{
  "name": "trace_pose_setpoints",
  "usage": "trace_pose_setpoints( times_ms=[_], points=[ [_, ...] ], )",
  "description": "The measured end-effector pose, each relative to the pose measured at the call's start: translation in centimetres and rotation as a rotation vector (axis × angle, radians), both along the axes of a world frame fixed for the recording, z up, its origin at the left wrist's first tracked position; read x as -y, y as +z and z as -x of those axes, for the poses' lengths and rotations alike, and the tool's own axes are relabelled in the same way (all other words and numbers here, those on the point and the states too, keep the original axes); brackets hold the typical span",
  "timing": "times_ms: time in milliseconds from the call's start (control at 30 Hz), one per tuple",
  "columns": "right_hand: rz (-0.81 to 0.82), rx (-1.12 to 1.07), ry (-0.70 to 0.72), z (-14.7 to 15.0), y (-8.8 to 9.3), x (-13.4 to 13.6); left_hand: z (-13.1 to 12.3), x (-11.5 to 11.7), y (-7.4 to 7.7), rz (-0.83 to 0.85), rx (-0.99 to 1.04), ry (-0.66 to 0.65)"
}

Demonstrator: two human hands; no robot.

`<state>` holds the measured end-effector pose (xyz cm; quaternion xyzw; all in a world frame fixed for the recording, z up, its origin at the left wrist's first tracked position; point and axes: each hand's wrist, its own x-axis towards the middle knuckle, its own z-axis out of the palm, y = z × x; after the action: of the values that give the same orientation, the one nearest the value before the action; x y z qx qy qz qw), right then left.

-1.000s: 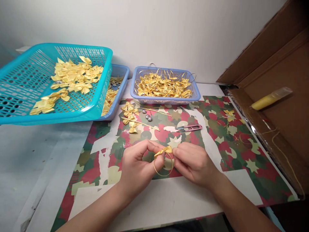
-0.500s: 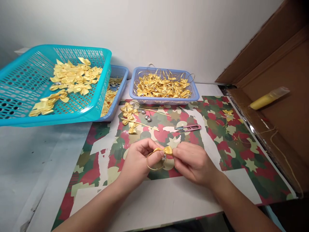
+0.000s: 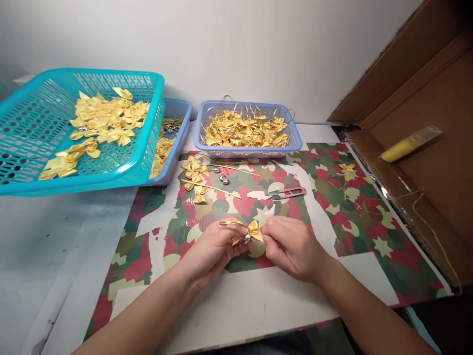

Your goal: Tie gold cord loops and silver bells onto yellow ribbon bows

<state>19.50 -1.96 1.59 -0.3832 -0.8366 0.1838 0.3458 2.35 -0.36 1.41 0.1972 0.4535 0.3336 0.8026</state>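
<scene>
A yellow ribbon bow [image 3: 254, 229] with a small silver bell [image 3: 247, 239] at its middle is between my two hands. My left hand [image 3: 218, 241] pinches the bow on its left side. A loop of gold cord [image 3: 231, 223] sticks out leftward over those fingers. Closed in a pinch, my right hand [image 3: 291, 241] is right at the bow's right tip; whatever lies between its fingertips is hidden. Beyond the hands are loose yellow bows [image 3: 195, 170], several silver bells [image 3: 223, 178], lengths of gold cord [image 3: 214, 187] and pink-handled thread snips [image 3: 286, 193].
A turquoise basket [image 3: 148, 143] of yellow bows stands at left, overlapping a blue basket [image 3: 177, 150]. Another blue basket [image 3: 244, 152], full of looped bows, is at the back. A cardboard wall [image 3: 436, 98] with a yellow tube [image 3: 406, 145] borders the right side.
The bow has turned, so its face and the bell now show more fully. The cord loop has swung from below my left fingers to above them. The view has shifted slightly.
</scene>
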Motion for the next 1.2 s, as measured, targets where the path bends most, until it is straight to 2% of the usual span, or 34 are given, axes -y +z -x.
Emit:
trace_pose_setpoints(
  times_ms=[367, 900, 1200],
  points=[
    [0.134, 0.034, 0.054, -0.30, 0.06, -0.05, -0.03, -0.09, 0.46, 0.004, -0.013, -0.041],
    [0.108, 0.013, 0.056, -0.13, -0.32, 0.03, 0.23, -0.02, 0.11, 0.022, 0.000, -0.062],
    [0.144, -0.066, 0.059, -0.05, -0.47, -0.13, 0.22, 0.26, -0.45, 0.061, 0.059, 0.007]
  ],
)
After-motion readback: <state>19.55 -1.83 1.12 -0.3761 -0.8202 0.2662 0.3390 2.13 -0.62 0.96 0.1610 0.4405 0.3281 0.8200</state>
